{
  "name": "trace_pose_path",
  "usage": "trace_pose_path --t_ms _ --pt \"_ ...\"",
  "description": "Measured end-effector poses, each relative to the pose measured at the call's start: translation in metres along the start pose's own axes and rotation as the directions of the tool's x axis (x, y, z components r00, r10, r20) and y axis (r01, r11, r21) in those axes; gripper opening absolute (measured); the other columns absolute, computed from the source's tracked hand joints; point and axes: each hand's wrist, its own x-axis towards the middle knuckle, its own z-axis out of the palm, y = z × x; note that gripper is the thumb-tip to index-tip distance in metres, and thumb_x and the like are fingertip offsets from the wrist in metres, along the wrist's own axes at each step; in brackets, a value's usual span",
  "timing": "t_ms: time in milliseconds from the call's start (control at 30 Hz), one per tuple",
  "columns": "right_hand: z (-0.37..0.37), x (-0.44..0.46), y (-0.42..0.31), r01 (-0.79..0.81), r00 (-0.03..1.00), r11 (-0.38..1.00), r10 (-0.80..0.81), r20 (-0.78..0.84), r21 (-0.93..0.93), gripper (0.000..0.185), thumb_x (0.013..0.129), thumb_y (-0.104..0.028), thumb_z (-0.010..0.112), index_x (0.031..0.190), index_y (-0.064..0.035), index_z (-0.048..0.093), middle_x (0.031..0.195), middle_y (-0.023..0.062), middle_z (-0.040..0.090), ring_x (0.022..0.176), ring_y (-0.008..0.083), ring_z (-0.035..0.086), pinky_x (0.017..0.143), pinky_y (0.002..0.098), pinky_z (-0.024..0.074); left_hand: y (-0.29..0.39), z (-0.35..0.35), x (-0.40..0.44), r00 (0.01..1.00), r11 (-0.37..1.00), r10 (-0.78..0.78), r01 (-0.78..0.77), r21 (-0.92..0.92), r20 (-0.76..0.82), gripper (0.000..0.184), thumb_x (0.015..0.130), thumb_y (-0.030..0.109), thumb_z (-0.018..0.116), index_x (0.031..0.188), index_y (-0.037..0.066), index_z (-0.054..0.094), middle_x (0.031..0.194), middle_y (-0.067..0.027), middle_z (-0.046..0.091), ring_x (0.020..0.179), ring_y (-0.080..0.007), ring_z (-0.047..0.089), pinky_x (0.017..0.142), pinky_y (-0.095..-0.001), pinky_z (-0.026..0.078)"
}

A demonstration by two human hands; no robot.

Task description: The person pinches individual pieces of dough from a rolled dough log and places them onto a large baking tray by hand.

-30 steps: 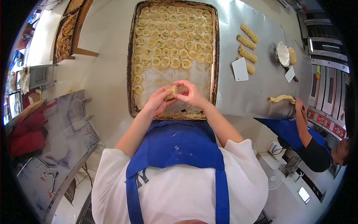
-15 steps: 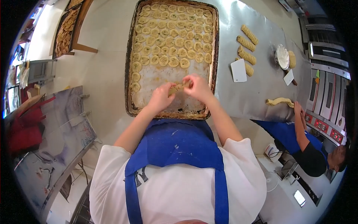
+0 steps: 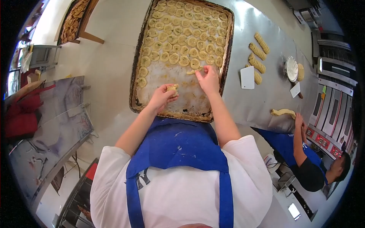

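Nearest is the blue apron (image 3: 177, 146), w/ the tray (image 3: 157, 81) just past it. L hand (image 3: 161, 97) is over the tray's near half, fingers curled nearly closed round a lump of dough (image 3: 173, 89). R hand (image 3: 210, 81) is a bit farther up, fingers pinched w/ hardly any gap on a thin slice (image 3: 192, 72), just below the bottom full row; can't tell if it's touching the tray. Beyond, rows of slices (image 3: 173, 58) fill the tray's far part, w/ 2 more down the L edge. R of tray, on the metal bench (image 3: 266, 102): white scraper (image 3: 247, 78), cut rolls (image 3: 257, 51) next to it, then a bowl (image 3: 291, 69). Far R, co-worker's hands (image 3: 299, 121) are at one end of a dough strip (image 3: 283, 112).
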Motion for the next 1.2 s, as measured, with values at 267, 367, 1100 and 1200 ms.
trace_pose_path --t_ms 267,367,1100,1200 --pt "0.005 0.010 0.002 -0.102 0.990 0.989 0.091 0.104 0.110 0.019 0.080 -0.021 0.066 0.091 -0.0054 0.064 0.085 0.0094 0.068 0.080 0.0248 0.065 0.071 0.0364 0.0511 0.002 -0.015 -0.002 0.997 0.984 -0.062 0.067 -0.163 0.033 0.041 0.092 0.006 0.056 0.131 0.000 0.041 0.114 -0.0121 0.056 0.096 -0.0208 0.062 0.084 -0.0307 0.055" --pt "0.002 0.001 -0.003 -0.075 0.981 0.987 0.047 0.190 0.139 0.019 0.081 -0.022 0.065 0.092 -0.0064 0.065 0.086 0.0090 0.068 0.079 0.0246 0.065 0.071 0.0366 0.0512 0.002 -0.021 -0.003 0.997 0.980 -0.065 0.071 -0.184 0.039 0.042 0.092 0.006 0.056 0.131 0.000 0.040 0.115 -0.0125 0.054 0.096 -0.0210 0.061 0.085 -0.0316 0.055" --pt "-0.003 -0.017 -0.024 0.287 0.952 0.946 -0.265 0.151 -0.148 0.020 0.084 -0.020 0.066 0.101 -0.0084 0.063 0.103 0.0074 0.059 0.077 0.0226 0.062 0.069 0.0363 0.0507 0.001 -0.031 -0.019 0.995 0.979 -0.025 0.043 -0.197 0.094 0.038 0.095 0.008 0.052 0.132 0.003 0.042 0.115 -0.0093 0.057 0.100 -0.0200 0.062 0.085 -0.0318 0.056" --pt "-0.006 -0.031 -0.049 0.047 0.882 0.959 -0.171 0.439 0.279 0.030 0.084 -0.022 0.068 0.111 -0.0082 0.063 0.107 0.0074 0.062 0.082 0.0185 0.064 0.072 0.0325 0.0517 0.008 -0.028 -0.025 0.988 0.973 -0.029 0.062 -0.221 0.149 0.032 0.096 0.011 0.052 0.126 0.005 0.046 0.114 -0.0087 0.057 0.099 -0.0200 0.061 0.084 -0.0331 0.056"
